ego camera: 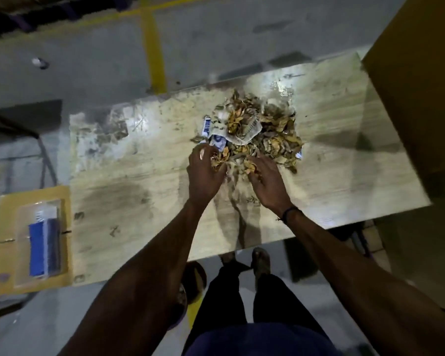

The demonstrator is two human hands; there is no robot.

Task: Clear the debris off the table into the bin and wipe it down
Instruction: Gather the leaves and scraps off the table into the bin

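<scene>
Debris [257, 132], dry leaves and paper scraps, lies heaped mid-table [344, 155]. Left hand [204, 173] and right hand [267, 183], fingers loosely curved, touch its near edge. Better to cup both from opposite sides, so less falls; I see no bin.

We see a heap of dry leaves and paper scraps [257, 129] right of centre on our stained, pale worktop [144, 181].
</scene>
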